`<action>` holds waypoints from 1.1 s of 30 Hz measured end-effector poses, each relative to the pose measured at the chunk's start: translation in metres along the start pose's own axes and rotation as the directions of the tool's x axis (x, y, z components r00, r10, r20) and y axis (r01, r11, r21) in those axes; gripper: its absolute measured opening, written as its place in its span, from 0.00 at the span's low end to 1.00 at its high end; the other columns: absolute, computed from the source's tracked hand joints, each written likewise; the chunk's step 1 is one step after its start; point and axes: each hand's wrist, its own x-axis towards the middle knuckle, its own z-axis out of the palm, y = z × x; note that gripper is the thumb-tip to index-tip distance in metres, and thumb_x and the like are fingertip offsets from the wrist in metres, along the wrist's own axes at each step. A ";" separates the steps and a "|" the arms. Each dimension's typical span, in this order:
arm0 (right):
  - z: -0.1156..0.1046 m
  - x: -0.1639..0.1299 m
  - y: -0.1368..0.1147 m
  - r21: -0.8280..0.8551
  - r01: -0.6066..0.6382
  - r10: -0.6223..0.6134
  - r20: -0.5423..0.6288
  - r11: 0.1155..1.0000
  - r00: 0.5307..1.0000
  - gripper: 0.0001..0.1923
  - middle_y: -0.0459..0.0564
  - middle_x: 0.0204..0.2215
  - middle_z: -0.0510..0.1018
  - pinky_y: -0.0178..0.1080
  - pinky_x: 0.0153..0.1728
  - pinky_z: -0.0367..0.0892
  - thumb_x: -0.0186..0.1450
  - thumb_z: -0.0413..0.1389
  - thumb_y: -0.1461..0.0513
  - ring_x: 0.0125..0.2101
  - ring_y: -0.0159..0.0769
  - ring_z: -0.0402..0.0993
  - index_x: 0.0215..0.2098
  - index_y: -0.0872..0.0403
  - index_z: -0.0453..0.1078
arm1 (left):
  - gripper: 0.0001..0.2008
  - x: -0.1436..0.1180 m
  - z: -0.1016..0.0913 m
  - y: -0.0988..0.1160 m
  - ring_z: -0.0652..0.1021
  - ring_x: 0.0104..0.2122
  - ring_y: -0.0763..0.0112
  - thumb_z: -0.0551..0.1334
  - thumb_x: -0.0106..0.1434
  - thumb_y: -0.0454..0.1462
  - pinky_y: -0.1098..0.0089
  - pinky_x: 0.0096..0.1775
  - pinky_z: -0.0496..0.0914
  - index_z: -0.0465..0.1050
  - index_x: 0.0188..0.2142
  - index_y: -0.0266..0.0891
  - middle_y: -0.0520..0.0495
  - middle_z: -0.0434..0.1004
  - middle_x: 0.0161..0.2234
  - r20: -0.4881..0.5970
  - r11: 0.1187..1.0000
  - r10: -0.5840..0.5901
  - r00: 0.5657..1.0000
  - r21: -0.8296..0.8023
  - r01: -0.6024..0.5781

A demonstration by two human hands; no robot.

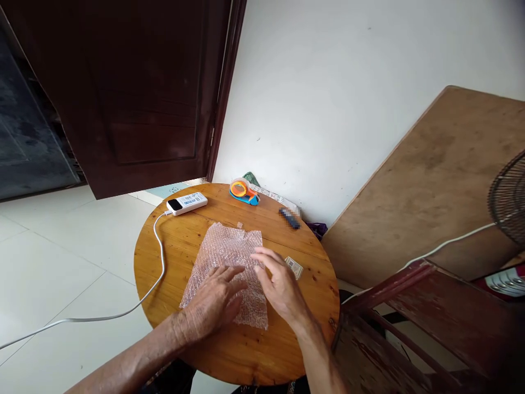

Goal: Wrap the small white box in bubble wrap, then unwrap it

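Observation:
A sheet of bubble wrap lies flat in the middle of a small round wooden table. My left hand rests palm down on the sheet's near part, fingers spread. My right hand lies on the sheet's right edge, fingers apart and pointing left. A small flat packet lies on the wood just right of my right hand. Neither hand grips anything.
At the table's far side are a white device with a white cable running off to the floor, an orange and blue tape dispenser and a dark small object. A dark wooden chair stands at right, a board leans on the wall, a fan at far right.

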 end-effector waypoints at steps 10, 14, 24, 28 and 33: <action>0.054 0.009 0.030 -0.278 -0.122 0.184 0.206 0.953 0.961 0.24 0.58 0.62 0.68 0.54 0.61 0.58 0.68 0.53 0.61 0.62 0.51 0.62 0.61 0.56 0.65 | 0.47 0.023 -0.008 -0.062 0.57 0.66 0.42 0.69 0.50 0.55 0.40 0.65 0.48 0.61 0.64 0.39 0.34 0.58 0.67 0.146 0.968 -0.142 0.979 0.229 0.106; 0.061 0.002 0.032 -0.367 -0.120 0.201 0.190 0.923 0.961 0.24 0.58 0.65 0.64 0.55 0.61 0.57 0.70 0.50 0.58 0.65 0.52 0.58 0.63 0.55 0.63 | 0.48 0.020 -0.008 -0.071 0.53 0.68 0.45 0.68 0.50 0.58 0.41 0.65 0.45 0.58 0.65 0.42 0.37 0.54 0.69 0.137 0.970 -0.138 0.981 0.217 0.106; 0.064 0.001 0.035 -0.400 -0.122 0.201 0.161 0.908 0.966 0.24 0.58 0.65 0.64 0.56 0.61 0.57 0.72 0.47 0.56 0.65 0.52 0.56 0.64 0.54 0.62 | 0.44 0.017 0.004 -0.036 0.53 0.68 0.43 0.67 0.55 0.52 0.40 0.65 0.47 0.57 0.66 0.42 0.35 0.52 0.69 0.085 0.961 -0.123 0.989 0.261 0.097; 0.066 -0.001 0.042 -0.333 -0.136 0.187 0.126 0.933 0.974 0.22 0.57 0.63 0.66 0.53 0.60 0.58 0.72 0.42 0.62 0.63 0.48 0.60 0.62 0.55 0.63 | 0.44 0.009 0.020 -0.026 0.53 0.68 0.44 0.63 0.58 0.57 0.40 0.65 0.47 0.54 0.68 0.43 0.35 0.53 0.69 0.139 0.977 -0.045 0.989 0.213 0.015; 0.062 0.006 0.042 -0.226 -0.124 0.129 0.008 0.966 0.992 0.20 0.57 0.58 0.72 0.48 0.60 0.61 0.69 0.44 0.66 0.59 0.44 0.66 0.54 0.56 0.71 | 0.42 0.005 0.024 -0.030 0.51 0.68 0.38 0.58 0.59 0.62 0.35 0.63 0.43 0.57 0.67 0.47 0.33 0.51 0.69 0.144 0.979 -0.012 0.990 0.202 -0.018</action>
